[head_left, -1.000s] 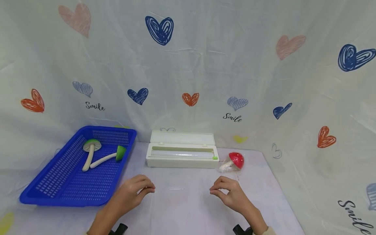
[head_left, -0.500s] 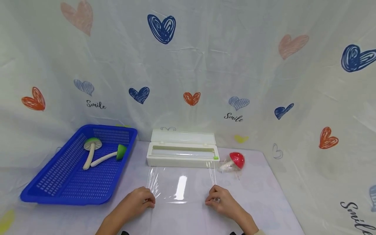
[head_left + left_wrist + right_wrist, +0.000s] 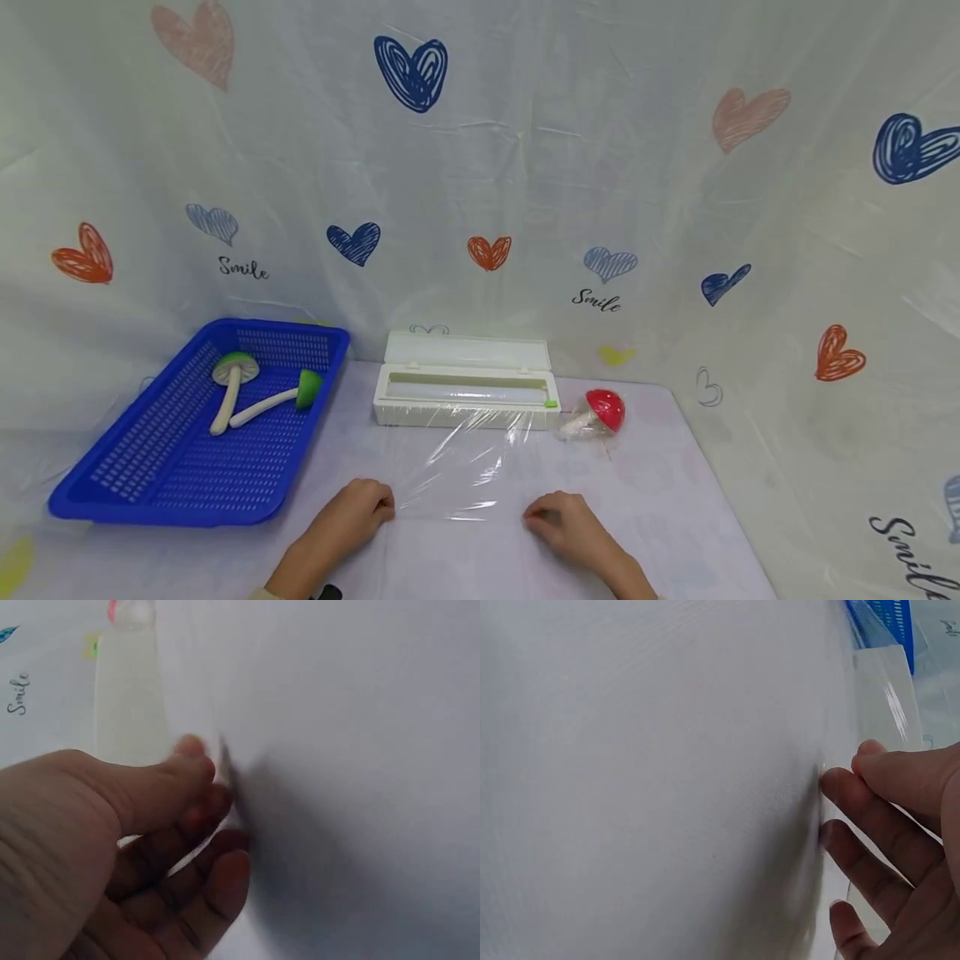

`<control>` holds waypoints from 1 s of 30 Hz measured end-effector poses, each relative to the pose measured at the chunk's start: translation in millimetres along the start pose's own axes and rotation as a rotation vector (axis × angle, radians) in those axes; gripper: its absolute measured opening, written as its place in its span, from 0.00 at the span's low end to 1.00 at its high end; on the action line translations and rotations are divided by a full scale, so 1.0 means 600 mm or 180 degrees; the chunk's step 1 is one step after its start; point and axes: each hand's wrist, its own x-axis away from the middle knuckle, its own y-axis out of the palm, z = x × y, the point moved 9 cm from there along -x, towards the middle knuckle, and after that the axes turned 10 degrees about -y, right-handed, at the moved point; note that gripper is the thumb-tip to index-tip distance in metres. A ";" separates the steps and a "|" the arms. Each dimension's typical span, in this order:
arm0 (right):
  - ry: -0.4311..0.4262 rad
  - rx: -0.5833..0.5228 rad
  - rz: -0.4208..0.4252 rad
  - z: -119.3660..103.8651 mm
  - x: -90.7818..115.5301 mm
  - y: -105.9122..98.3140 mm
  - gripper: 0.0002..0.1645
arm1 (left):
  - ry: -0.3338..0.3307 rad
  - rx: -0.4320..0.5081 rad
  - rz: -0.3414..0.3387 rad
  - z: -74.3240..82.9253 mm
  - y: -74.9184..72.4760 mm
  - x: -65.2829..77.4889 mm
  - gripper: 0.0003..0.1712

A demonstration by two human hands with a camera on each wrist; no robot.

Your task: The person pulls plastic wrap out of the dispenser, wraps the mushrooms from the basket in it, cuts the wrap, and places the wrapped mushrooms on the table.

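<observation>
A sheet of clear cling film (image 3: 453, 475) stretches over the table from the front of a white cling film dispenser box (image 3: 465, 415), whose lid stands raised over the roll inside. My left hand (image 3: 348, 512) pinches the film's near left corner between thumb and fingers. At the near right corner, my right hand (image 3: 566, 529) pinches the film likewise, low over the tabletop. In the right wrist view, the thumb and index finger (image 3: 847, 784) meet at the film's edge. A toy mushroom (image 3: 603, 408) with a red cap, wrapped in clear film, lies right of the box.
On the left stands a blue plastic basket (image 3: 172, 515) holding two green-capped toy mushrooms (image 3: 234, 371). A pale sheet printed with hearts (image 3: 480, 167) hangs behind and to the right of the white-covered table (image 3: 660, 467).
Both hands have moved toward the near side, drawing film out of the box. In the last half second the hands have barely moved, while the film's creases and shine have changed.
</observation>
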 end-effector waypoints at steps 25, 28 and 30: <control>0.0837 -0.0242 0.0629 0.056 -0.068 0.012 0.09 | 0.0280 -0.0233 -0.0095 0.004 -0.018 0.041 0.05; 0.0874 -0.0158 0.0595 0.051 -0.065 0.017 0.10 | 0.0293 -0.0221 -0.0133 0.008 -0.036 0.049 0.06; 0.0936 -0.0125 0.0580 0.048 -0.065 0.018 0.10 | 0.0287 -0.0135 -0.0177 0.015 -0.058 0.050 0.07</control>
